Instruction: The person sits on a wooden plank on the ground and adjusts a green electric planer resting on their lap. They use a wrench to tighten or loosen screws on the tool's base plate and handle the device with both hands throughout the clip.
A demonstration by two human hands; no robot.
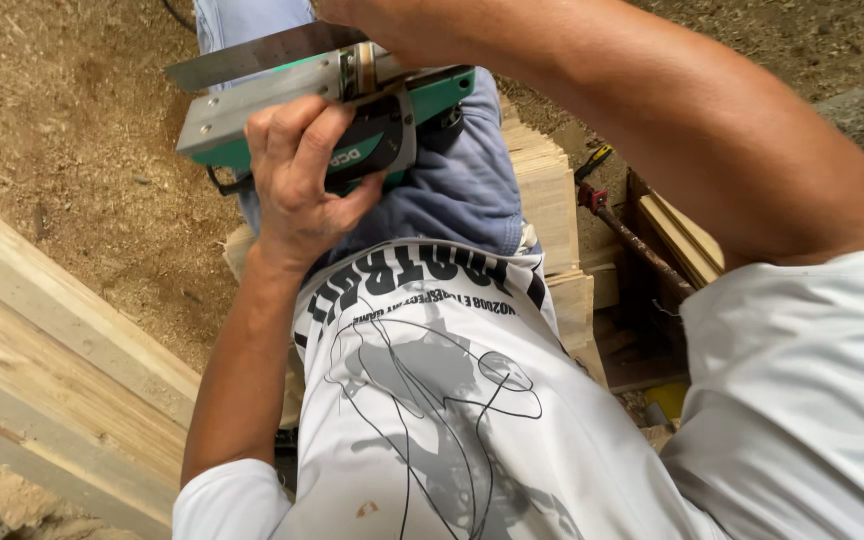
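Clearly the left hand (297, 180) wraps firmly around the green electric planer (352, 120), held upturned over the lap; the right hand is out of view above. Holding its sole level under the steel ruler (262, 55) would likely serve best.

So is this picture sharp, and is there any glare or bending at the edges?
Head view: even, soft daylight, no hard shadows; the steel ruler on the green electric planer shows a mild sheen; the left hand is sharp; the near right forearm looks enlarged and slightly soft from wide-angle closeness.
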